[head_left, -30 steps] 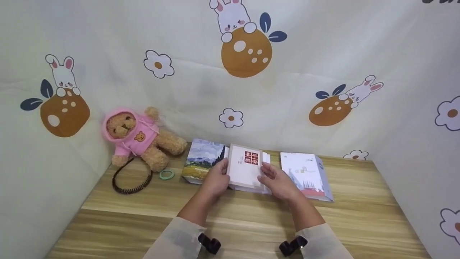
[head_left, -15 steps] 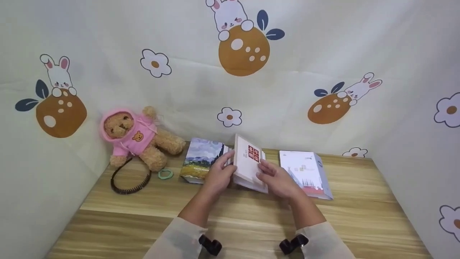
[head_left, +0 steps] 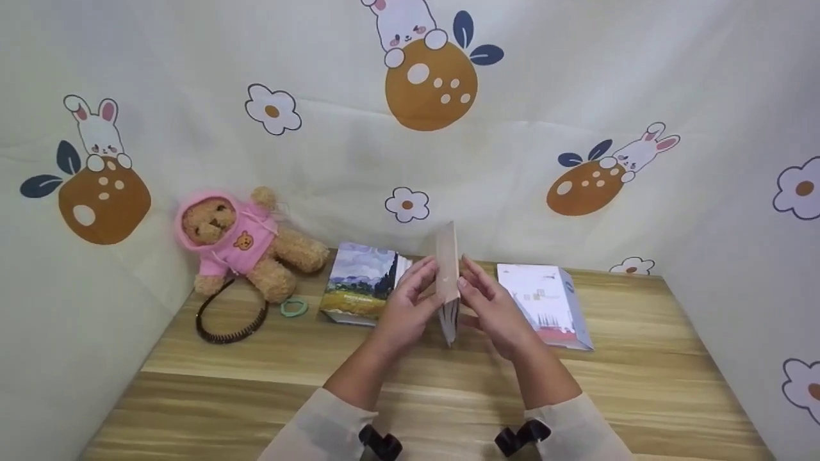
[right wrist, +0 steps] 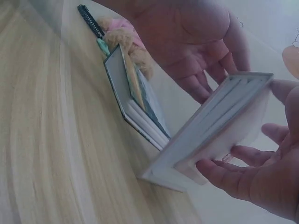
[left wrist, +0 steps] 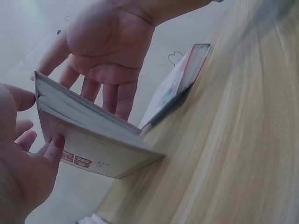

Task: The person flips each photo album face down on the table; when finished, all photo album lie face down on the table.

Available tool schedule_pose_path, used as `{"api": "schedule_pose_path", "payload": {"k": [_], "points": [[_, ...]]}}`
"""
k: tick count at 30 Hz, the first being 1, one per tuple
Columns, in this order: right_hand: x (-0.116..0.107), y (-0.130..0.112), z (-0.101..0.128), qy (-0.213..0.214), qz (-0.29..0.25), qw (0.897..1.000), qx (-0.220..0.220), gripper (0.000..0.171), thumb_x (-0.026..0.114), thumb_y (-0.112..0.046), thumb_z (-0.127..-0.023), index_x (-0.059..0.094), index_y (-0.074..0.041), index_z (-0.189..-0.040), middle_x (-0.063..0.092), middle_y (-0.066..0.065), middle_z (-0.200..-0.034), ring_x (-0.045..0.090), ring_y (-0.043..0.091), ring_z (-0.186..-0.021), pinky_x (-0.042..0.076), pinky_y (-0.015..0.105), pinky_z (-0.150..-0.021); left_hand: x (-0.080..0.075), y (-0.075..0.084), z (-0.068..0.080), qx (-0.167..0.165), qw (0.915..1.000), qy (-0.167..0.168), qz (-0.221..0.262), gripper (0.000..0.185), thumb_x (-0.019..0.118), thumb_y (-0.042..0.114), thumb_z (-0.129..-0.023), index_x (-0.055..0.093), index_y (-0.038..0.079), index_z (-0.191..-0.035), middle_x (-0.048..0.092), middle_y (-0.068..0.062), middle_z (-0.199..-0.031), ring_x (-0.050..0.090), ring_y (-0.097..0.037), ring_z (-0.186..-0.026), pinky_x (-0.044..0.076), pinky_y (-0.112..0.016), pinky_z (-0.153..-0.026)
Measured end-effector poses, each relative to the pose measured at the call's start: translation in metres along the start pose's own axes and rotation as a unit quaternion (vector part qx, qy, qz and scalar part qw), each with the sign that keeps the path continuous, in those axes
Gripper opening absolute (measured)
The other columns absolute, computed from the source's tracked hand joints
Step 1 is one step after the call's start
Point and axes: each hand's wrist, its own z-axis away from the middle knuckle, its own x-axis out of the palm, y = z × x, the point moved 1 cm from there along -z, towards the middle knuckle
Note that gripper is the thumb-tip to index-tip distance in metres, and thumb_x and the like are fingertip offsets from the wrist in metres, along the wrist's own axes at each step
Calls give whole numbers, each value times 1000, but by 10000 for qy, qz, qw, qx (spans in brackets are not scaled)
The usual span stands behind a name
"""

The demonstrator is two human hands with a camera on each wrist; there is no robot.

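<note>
The beige book [head_left: 448, 282] stands on edge on the bench [head_left: 410, 384], pressed between my left hand [head_left: 403, 314] and right hand [head_left: 496, 314], fingers nearly straight (a clamp). Uprighting underway, I judge; next calls for steadying.

The head camera looks forward and down from above the person's forearms, taking in the whole bench [head_left: 640, 384] and the printed cloth wall behind. Each wrist camera sits low and very close, facing across toward the opposite palm. All three views share the upright book [head_left: 448, 282] [left wrist: 93, 140] [right wrist: 219, 126] between the hands and the bench under it.
</note>
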Motion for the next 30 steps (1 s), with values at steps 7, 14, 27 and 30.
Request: {"api": "schedule_pose_path", "payload": {"k": [7,14,27,30], "points": [[-4,6,-3,112,48,9996,267,63,61,-37,-109,36,-41,-166,45,9,-169,52,47,-148,47,73,-114,-3,-10,0,-721,9971,-212,-118,77,65,21,-105,27,8,-170,25,-15,-179,45,-41,-156,47,-49,-124],[-4,6,-2,101,27,9992,392,58,58,-30,-109,42,-46,-163,45,5,-170,58,38,-145,51,67,-113,-5,-17,1,-977,9946,-344,-94,74,67,32,-105,33,19,-169,29,-16,-177,63,-35,-139,58,-41,-112],[-27,-1,-6,573,224,9972,-433,69,66,-5,-102,39,-8,-165,42,12,-172,43,31,-159,47,36,-122,-1,-37,3,-1093,9909,-505,-594,59,51,42,-112,39,23,-167,39,-16,-173,41,-41,-157,35,-59,-130],[-35,-5,-5,584,235,9966,-524,71,63,5,-99,36,1,-165,39,16,-173,36,29,-163,39,35,-125,0,-41,5,-1273,9861,-304,-1026,54,55,44,-110,51,25,-161,44,-16,-169,41,-40,-158,30,-59,-132]]}}
